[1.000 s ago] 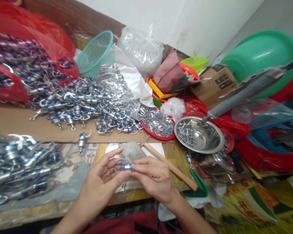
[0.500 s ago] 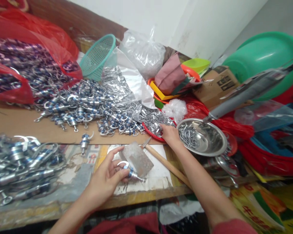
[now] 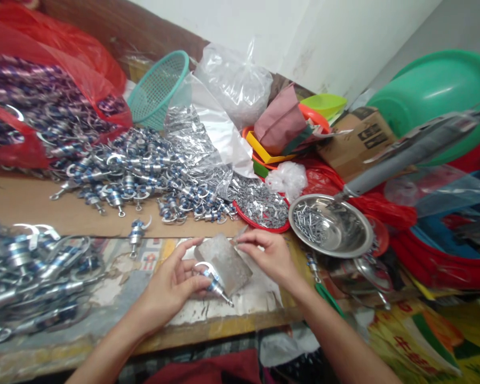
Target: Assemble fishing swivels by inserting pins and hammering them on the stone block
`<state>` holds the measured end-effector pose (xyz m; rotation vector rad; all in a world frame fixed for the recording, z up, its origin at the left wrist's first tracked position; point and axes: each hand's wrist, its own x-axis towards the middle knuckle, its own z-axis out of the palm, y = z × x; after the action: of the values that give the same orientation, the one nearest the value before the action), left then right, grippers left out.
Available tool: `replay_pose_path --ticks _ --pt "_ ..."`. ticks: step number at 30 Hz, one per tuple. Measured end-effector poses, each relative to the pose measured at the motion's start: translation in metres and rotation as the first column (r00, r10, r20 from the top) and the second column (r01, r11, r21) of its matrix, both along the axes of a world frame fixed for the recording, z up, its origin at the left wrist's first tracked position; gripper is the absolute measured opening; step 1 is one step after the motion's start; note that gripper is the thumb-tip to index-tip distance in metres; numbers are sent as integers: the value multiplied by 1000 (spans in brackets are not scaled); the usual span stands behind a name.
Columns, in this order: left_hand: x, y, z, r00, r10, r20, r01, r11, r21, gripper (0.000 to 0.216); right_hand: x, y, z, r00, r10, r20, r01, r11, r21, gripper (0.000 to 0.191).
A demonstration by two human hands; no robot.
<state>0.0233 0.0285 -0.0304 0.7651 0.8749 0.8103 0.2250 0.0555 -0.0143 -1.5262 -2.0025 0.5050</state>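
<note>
My left hand [image 3: 180, 280] is closed around a small silver and blue metal fitting [image 3: 213, 282] with a curved hook and an eye at its end. Just right of the fitting, a grey metal block [image 3: 224, 261] lies on white paper [image 3: 260, 298]. Above the block's right side is my right hand [image 3: 270, 256], its thumb and fingers pinched together. What the right fingers hold, if anything, is too small to make out. Behind that hand, a red dish [image 3: 278, 229] holds many small metal clips [image 3: 260, 202].
Similar fittings [image 3: 120, 176] are heaped on cardboard, with another pile [image 3: 36, 272] at the near left. A steel bowl [image 3: 358, 245] of metal pins stands to the right. Behind are a red bag [image 3: 88, 69], a teal basket [image 3: 160, 85] and a grey tool [image 3: 400, 160].
My right hand has come from the dish of clips towards me and left, to the metal block. It now covers the hammer's handle. My left hand still holds the fitting.
</note>
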Motion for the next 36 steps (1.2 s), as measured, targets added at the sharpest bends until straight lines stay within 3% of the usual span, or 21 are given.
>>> replay_pose_path --ticks 2,4,8,12,17,21,26,28,31,33,35,36 --pt "0 -1 0 1000 4 -10 -4 1000 6 68 -17 -19 4 984 174 -32 -171 982 76 11" --pt "0 -1 -1 1000 2 -15 -1 1000 11 67 -27 -27 8 962 269 51 -273 955 113 13" --pt "0 -1 -3 1000 6 -2 -6 1000 12 67 -32 -25 12 946 315 79 -323 935 148 18" --pt "1 -1 -3 1000 20 19 -20 1000 -4 69 -35 -28 10 917 363 165 -397 862 316 24" --pt "1 0 -2 998 39 53 -39 999 2 69 -41 -40 12 815 365 450 -545 747 381 27" --pt "1 0 -1 998 48 34 -48 999 5 68 -44 -45 14 732 303 610 -601 709 369 29" --pt "1 0 2 998 60 -34 -60 998 5 69 -48 -57 11 666 190 722 -641 641 422 17" --pt "1 -1 1 997 60 -39 -60 998 1 69 -44 -60 10 689 221 691 -622 669 406 18" --pt "0 -1 0 998 50 -23 -51 999 -10 72 -25 -56 5 839 285 463 -480 790 383 26" --pt "0 -1 -2 999 39 -18 -39 999 -6 73 -4 -48 -3 936 113 334 -238 902 361 30" --pt "0 -1 -3 999 29 -18 -29 1000 1 72 18 -39 -13 934 -103 341 25 974 227 28" --pt "0 -1 -3 999 28 -16 -27 1000 2 72 27 -36 -17 917 -146 371 105 986 129 26"
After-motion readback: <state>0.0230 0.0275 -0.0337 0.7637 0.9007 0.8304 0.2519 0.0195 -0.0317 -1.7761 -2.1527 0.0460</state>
